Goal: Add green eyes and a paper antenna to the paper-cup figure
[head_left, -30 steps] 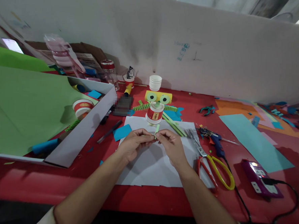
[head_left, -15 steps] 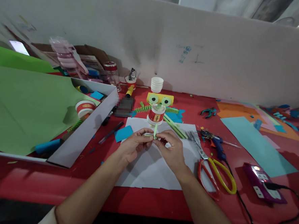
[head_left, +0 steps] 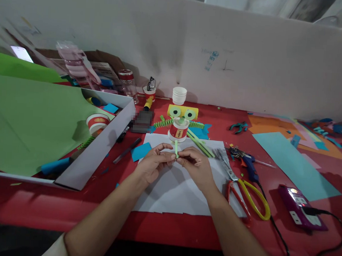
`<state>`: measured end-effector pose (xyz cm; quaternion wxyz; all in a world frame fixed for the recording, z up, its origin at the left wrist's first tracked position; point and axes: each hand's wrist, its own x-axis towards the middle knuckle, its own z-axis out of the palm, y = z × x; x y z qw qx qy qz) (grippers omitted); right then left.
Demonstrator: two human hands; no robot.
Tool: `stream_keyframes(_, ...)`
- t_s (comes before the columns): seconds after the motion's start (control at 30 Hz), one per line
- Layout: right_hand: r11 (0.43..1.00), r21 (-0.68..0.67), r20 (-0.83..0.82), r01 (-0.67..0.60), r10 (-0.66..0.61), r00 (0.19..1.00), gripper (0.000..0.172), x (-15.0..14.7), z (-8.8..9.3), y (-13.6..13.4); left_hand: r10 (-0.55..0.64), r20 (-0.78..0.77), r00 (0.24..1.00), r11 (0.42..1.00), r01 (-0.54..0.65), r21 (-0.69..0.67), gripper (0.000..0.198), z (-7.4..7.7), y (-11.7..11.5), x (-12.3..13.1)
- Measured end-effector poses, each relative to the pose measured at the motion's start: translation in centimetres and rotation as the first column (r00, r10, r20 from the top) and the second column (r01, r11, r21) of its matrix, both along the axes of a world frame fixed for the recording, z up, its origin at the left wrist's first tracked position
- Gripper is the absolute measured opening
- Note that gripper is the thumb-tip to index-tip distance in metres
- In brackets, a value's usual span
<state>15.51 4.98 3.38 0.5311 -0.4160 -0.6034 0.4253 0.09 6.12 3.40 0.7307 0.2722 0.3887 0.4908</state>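
Between my two hands a light green paper strip is pinched, its free end pointing up and away from me. My left hand has thumb and fingers closed on the strip's lower end. From the other side, my right hand grips the same end with its fingertips. Both hands hover over a white paper sheet. Just beyond them stands a red and white paper cup with green folded-paper arms. Behind it lies a yellow roll with green paper eyes. More green strips lie right of the cup.
Scissors with red and yellow handles lie to the right, beside a blue glue gun and a purple power socket. A white box with craft pieces stands left. Pliers and stacked white cups are farther back.
The strip's upright end has shifted slightly left, and a sideways piece that showed by my left fingers is no longer visible. Both hands stay in nearly the same place.
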Motion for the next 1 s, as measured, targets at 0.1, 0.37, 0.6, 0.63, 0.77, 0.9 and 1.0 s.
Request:
stream_keyframes(0.1, 0.982, -0.186, -0.085, -0.042, 0.027, 0.996, 0.015, -0.1, -0.2, 0.0, 0.066, -0.062, 0.996, 0.997, -0.064, 0.035, 0.035, -0.1, -0.1, 0.3)
stream_keyframes(0.37, 0.918, -0.385, -0.291, -0.094, -0.024, 0.957, 0.019, -0.7, 0.0, 0.0, 0.095, -0.127, 0.987, 0.994, -0.087, 0.069, 0.021, -0.5, -0.4, 0.7)
stream_keyframes(0.6, 0.917, -0.393, -0.293, -0.070, -0.053, 0.955, 0.016, -0.6, 0.1, 0.0, 0.084, -0.097, 0.992, 0.993, -0.075, 0.094, 0.016, -0.2, -0.7, 0.4)
stream_keyframes(0.63, 0.918, -0.392, -0.301, -0.066, -0.060, 0.952, 0.015, -0.6, 0.0, 0.0, 0.077, -0.076, 0.994, 0.994, -0.070, 0.087, 0.020, 0.0, -0.7, 0.3)
stream_keyframes(0.77, 0.912, -0.399, -0.364, -0.096, -0.061, 0.930, 0.015, -0.5, 0.2, 0.0, 0.030, 0.033, 0.999, 1.000, -0.029, -0.007, 0.038, 0.7, -0.6, 0.1)
stream_keyframes(0.9, 0.897, -0.420, -0.402, -0.137, -0.048, 0.915, 0.014, -0.5, 0.2, -0.1, 0.017, 0.022, 1.000, 0.996, -0.015, -0.088, 0.032, 0.3, -0.3, 0.3)
stream_keyframes(1.0, 0.899, -0.415, -0.398, -0.137, -0.044, 0.916, 0.013, -0.5, 0.0, -0.1, 0.033, -0.006, 0.999, 0.996, -0.034, -0.088, 0.024, -0.3, -0.2, 0.4)
